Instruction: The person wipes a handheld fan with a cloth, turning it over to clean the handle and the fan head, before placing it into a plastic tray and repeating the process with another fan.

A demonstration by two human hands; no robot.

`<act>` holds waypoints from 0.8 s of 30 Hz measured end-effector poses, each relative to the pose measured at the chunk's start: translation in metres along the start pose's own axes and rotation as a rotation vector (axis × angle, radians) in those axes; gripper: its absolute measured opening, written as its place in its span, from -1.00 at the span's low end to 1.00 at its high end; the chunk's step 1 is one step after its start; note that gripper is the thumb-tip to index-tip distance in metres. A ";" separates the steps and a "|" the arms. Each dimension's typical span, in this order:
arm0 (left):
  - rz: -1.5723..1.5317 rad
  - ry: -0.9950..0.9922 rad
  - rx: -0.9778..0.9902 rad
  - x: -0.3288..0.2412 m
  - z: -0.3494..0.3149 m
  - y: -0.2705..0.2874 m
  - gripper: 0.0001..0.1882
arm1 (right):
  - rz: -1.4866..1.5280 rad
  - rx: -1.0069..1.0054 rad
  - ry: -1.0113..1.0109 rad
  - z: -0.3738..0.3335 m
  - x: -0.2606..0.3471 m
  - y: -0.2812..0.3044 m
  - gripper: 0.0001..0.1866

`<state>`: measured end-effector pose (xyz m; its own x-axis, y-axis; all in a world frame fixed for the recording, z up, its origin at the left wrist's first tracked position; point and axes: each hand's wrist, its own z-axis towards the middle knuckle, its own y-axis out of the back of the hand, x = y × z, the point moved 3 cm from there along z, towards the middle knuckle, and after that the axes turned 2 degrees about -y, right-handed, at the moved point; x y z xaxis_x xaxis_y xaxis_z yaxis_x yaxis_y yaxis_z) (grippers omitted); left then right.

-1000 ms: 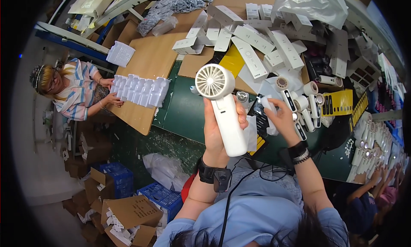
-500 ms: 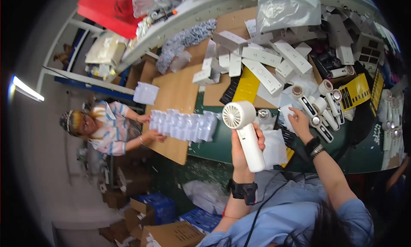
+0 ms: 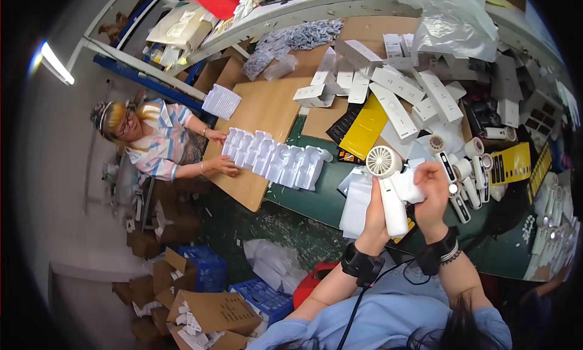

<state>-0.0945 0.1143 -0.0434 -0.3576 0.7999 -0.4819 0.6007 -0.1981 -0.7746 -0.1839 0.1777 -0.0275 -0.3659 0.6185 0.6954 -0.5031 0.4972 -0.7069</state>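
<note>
A white handheld fan [image 3: 395, 210] with a round slotted head stands upright in my left hand [image 3: 375, 219], whose fingers wrap its handle. My right hand [image 3: 432, 192] pinches a crumpled white cloth [image 3: 409, 186] and presses it against the fan just below the head. Beneath and left of the fan, a pile of white cloths [image 3: 357, 210] lies on the green table [image 3: 322, 195]. Just right of my right hand, several similar white fans [image 3: 467, 171] with dark panels on their handles lie close together.
Across the table lie several white boxes [image 3: 395, 110] and a yellow sheet [image 3: 364, 131]. At the left, a person [image 3: 161, 137] holds a row of white moulded trays [image 3: 273, 159] over a wooden board [image 3: 249, 192]. Cardboard boxes [image 3: 212, 313] and blue crates [image 3: 264, 298] stand on the floor.
My right hand has picked up the white cloth and brought it left against the fan. The fan has moved right and closer to upright. The whole view has shifted.
</note>
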 end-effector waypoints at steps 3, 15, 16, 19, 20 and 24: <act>0.003 -0.050 0.008 -0.007 0.000 0.005 -0.44 | -0.490 0.107 0.016 -0.021 -0.021 -0.002 -0.65; 0.248 -0.104 0.021 -0.012 -0.008 0.037 -0.43 | -0.646 0.276 -0.098 -0.045 -0.020 0.004 -0.78; 0.252 -0.100 -0.001 -0.014 -0.009 0.045 -0.42 | -0.661 0.281 -0.098 -0.042 -0.024 0.005 -0.78; 0.172 -0.052 -0.182 -0.021 -0.014 0.076 -0.39 | -0.465 0.269 -0.497 -0.027 -0.052 0.009 -0.81; 0.149 -0.054 -0.197 -0.028 -0.017 0.089 -0.37 | -0.490 0.264 -0.502 -0.019 -0.061 0.011 -0.81; 0.106 -0.148 -0.291 -0.059 -0.036 0.148 -0.37 | -0.835 0.211 -0.186 0.039 -0.097 0.034 -0.86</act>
<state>0.0415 0.0577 -0.1149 -0.3693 0.6888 -0.6238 0.8111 -0.0888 -0.5782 -0.1959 0.1114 -0.1138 0.0735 -0.0149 0.9972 -0.7907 0.6084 0.0674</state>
